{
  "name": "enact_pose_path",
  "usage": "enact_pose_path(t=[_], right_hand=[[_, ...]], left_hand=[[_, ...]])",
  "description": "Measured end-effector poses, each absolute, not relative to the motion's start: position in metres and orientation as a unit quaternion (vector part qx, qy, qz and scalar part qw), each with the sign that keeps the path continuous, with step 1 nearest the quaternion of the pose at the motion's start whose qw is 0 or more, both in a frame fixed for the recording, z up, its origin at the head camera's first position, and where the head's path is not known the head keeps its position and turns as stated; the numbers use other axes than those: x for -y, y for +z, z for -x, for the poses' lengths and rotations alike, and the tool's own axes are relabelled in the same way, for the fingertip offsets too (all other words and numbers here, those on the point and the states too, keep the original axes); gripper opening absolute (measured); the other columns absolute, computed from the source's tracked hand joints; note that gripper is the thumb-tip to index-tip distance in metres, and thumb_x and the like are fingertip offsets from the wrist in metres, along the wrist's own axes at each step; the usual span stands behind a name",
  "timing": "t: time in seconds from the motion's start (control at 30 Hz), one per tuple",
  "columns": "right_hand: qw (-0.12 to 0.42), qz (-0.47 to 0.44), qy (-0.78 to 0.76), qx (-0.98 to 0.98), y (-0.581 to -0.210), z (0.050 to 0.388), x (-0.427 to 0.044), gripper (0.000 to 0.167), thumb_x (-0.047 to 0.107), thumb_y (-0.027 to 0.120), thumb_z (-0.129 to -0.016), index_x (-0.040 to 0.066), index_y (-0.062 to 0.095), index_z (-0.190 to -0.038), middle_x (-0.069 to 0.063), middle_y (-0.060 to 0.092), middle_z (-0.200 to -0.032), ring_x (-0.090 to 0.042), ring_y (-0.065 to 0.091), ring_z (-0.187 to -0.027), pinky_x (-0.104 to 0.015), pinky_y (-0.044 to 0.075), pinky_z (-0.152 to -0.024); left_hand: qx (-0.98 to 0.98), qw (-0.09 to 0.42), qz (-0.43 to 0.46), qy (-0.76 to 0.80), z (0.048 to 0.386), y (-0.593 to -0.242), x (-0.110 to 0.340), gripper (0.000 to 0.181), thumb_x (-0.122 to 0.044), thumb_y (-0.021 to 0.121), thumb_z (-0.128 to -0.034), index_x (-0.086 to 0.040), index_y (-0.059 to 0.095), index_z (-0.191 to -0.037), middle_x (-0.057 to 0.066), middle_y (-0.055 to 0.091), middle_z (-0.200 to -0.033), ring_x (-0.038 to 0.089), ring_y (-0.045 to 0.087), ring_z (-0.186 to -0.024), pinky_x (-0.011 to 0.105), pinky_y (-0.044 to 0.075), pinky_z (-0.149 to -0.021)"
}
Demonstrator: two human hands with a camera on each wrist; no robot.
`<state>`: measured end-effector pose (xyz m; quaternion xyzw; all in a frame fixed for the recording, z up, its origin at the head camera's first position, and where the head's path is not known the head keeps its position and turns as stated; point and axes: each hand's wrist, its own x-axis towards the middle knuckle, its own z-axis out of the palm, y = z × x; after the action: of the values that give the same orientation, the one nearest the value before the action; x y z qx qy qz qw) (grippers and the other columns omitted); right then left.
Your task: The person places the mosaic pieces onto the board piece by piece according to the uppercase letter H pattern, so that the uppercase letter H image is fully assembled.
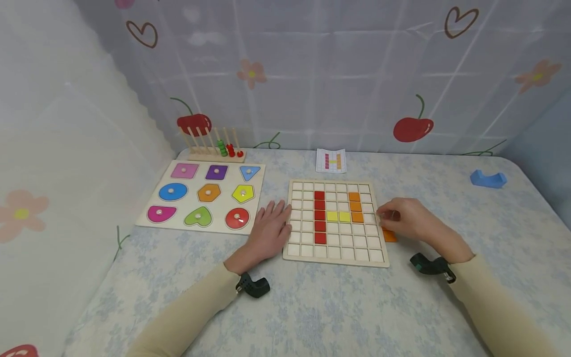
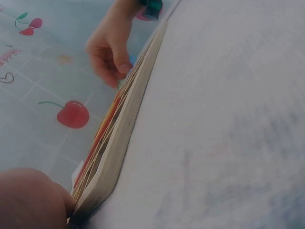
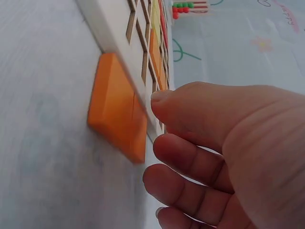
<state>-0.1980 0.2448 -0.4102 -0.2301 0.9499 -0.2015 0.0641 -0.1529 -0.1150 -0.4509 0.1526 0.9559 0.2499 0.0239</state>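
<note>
A square wooden grid board (image 1: 334, 263) lies mid-table, bearing a column of several red tiles (image 1: 319, 215), two yellow tiles (image 1: 338, 216) and three orange tiles (image 1: 355, 206). My left hand (image 1: 268, 230) is spread flat at the board's left edge, fingertips touching the frame. At the right edge hovers my right hand (image 1: 408, 218), thumb and fingers loosely bent; the right wrist view shows no tile between them. Loose orange tiles (image 3: 119, 107) lie on the table against the board, just beyond the right thumb. How many is partly hidden by the hand.
A card with a printed coloured pattern (image 1: 331, 161) lies behind the board. To the left is a knobbed shape puzzle (image 1: 202, 196), with a peg stand of beads (image 1: 216, 154) behind it. A blue curved block (image 1: 488, 179) sits at the far right.
</note>
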Motion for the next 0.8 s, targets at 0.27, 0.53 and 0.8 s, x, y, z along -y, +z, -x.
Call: enact_pose_path(t=[0.27, 0.53, 0.8], right_hand=[[0.042, 0.250, -0.195, -0.947, -0.413, 0.192, -0.257, 0.024, 0.010, 0.078, -0.086, -0.001, 0.077, -0.107, -0.004, 0.070, -0.087, -0.010, 0.057, -0.072, -0.026, 0.051, -0.063], [0.036, 0.256, -0.192, -0.947, -0.414, 0.190, -0.260, 0.024, 0.006, 0.078, -0.085, -0.001, 0.076, -0.108, -0.005, 0.069, -0.088, -0.009, 0.055, -0.071, -0.026, 0.050, -0.062], [0.035, 0.259, -0.193, -0.946, -0.414, 0.189, -0.260, 0.025, 0.004, 0.077, -0.083, -0.001, 0.077, -0.108, -0.005, 0.069, -0.088, -0.009, 0.054, -0.071, -0.025, 0.050, -0.061]], left_hand=[[-0.957, 0.021, -0.149, 0.250, 0.153, -0.450, 0.116, 0.055, -0.025, 0.045, -0.1043, -0.005, 0.042, -0.155, 0.018, 0.034, -0.165, 0.041, 0.020, -0.157, 0.062, 0.016, -0.125], [-0.956, 0.024, -0.153, 0.249, 0.153, -0.450, 0.114, 0.054, -0.024, 0.045, -0.1046, -0.005, 0.042, -0.156, 0.018, 0.034, -0.165, 0.041, 0.020, -0.157, 0.062, 0.015, -0.125], [-0.956, 0.022, -0.152, 0.251, 0.151, -0.448, 0.114, 0.054, -0.024, 0.046, -0.1043, -0.005, 0.043, -0.155, 0.019, 0.035, -0.164, 0.041, 0.021, -0.157, 0.062, 0.016, -0.125]])
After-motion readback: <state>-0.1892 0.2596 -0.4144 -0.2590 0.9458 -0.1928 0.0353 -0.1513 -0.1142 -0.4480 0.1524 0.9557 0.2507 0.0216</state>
